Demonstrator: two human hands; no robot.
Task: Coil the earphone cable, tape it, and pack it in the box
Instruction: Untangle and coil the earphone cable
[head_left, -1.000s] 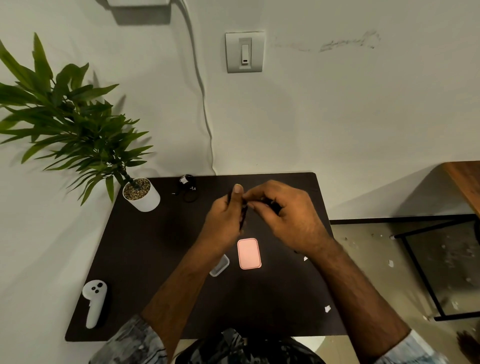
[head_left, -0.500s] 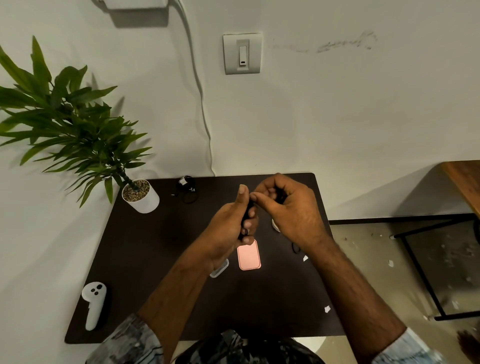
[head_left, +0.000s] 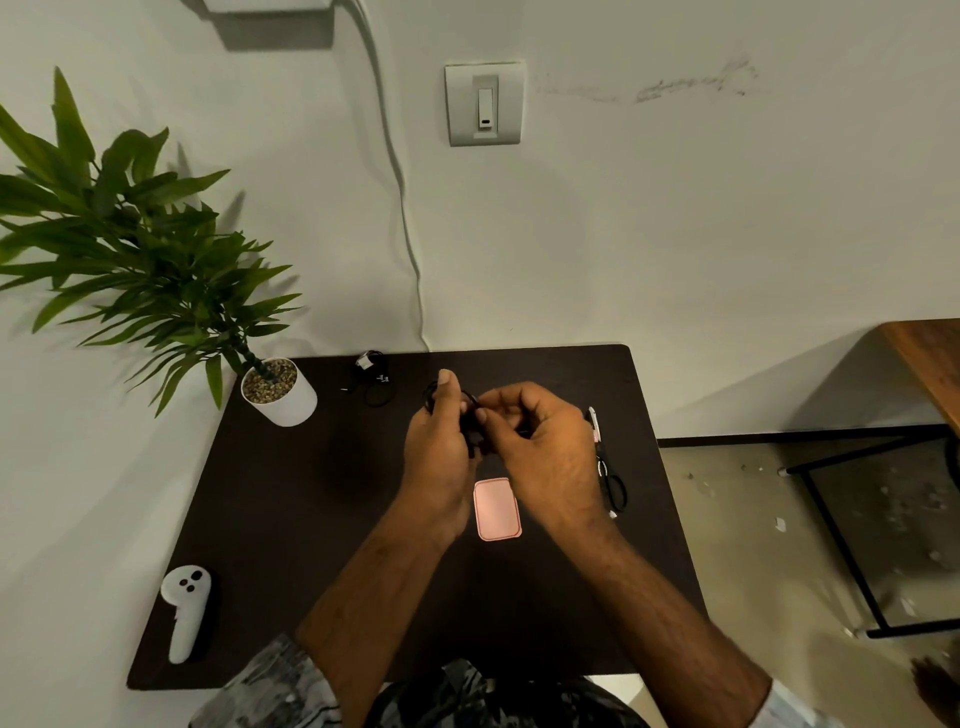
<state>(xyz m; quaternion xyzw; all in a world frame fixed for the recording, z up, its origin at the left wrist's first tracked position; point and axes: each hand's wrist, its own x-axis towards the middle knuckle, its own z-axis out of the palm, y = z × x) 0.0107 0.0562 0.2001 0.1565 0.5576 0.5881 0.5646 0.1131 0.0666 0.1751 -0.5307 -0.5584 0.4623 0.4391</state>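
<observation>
Above the dark table (head_left: 311, 519), my left hand (head_left: 439, 447) and my right hand (head_left: 540, 447) meet over a black earphone cable (head_left: 470, 415). Loops of it show between the fingers of both hands; most of it is hidden by them. A small pink box (head_left: 497, 508) lies flat on the table just below the hands. Scissors (head_left: 610, 480) lie to the right of my right wrist, with a white and pink object (head_left: 594, 423) at their far end. A second black earphone bundle (head_left: 375, 382) rests near the table's back edge.
A potted plant (head_left: 278, 389) stands at the table's back left corner. A white controller (head_left: 187, 610) lies at the front left. A white cord (head_left: 400, 197) hangs down the wall behind. A black metal frame (head_left: 841, 540) stands on the floor to the right.
Both hands have stayed together over the cable, shifting slightly as the fingers work it. The clear lid beside the pink box is now hidden by my left forearm. Scissors now show past my right wrist.
</observation>
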